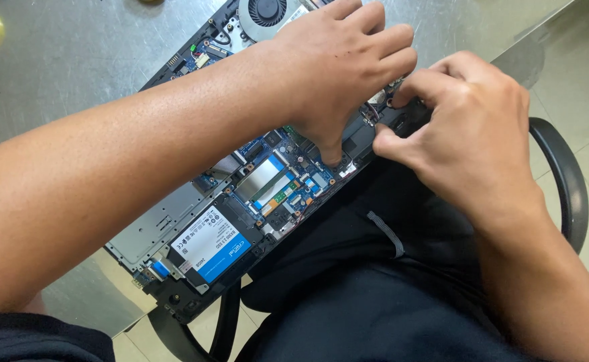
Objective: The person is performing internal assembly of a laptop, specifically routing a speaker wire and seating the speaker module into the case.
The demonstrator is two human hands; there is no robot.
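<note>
Opened laptop (241, 181), bottom cover off, lay half on the steel table (73, 67), half over your lap.
Fan at 12, blue-labelled drive at 7; long axis ran 7 to 1. Your left hand (338, 64) pressed flat on the board, your right hand (472, 127) pinched a small part at the laptop's edge.

Bare grey metal table (73, 60) left of the opened black laptop (194, 234) offers free passage. Both hands crowd its right end; a black chair armrest (569, 188) blocks the right side.
</note>
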